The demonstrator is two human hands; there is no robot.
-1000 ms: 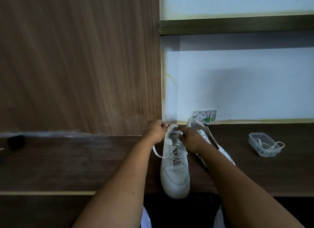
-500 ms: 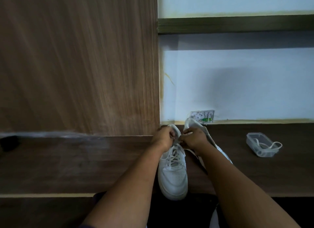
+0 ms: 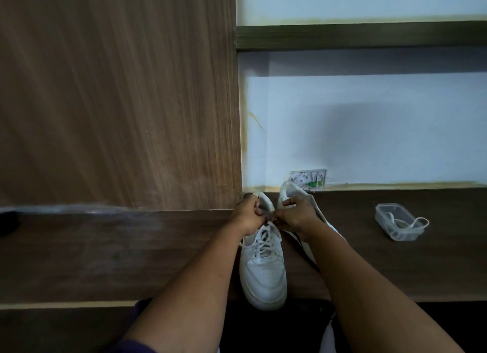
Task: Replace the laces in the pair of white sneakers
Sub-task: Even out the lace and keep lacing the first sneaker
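A white sneaker (image 3: 263,271) stands on the dark wooden desk (image 3: 105,255), toe toward me, with a white lace (image 3: 261,243) crossed through its eyelets. My left hand (image 3: 249,214) and my right hand (image 3: 296,215) meet over its tongue, fingers curled, each pinching a lace end at the top eyelets. The second white sneaker (image 3: 297,194) lies behind my right hand and forearm, mostly hidden.
A clear plastic box (image 3: 395,222) with a loose white lace spilling over its rim sits on the desk at the right. A tall wooden panel (image 3: 118,94) rises at the left. A small wall socket (image 3: 308,179) sits behind the shoes.
My hands have drawn together over the top of the sneaker. The loose lace loop at the shoe's left side has been pulled in shorter.
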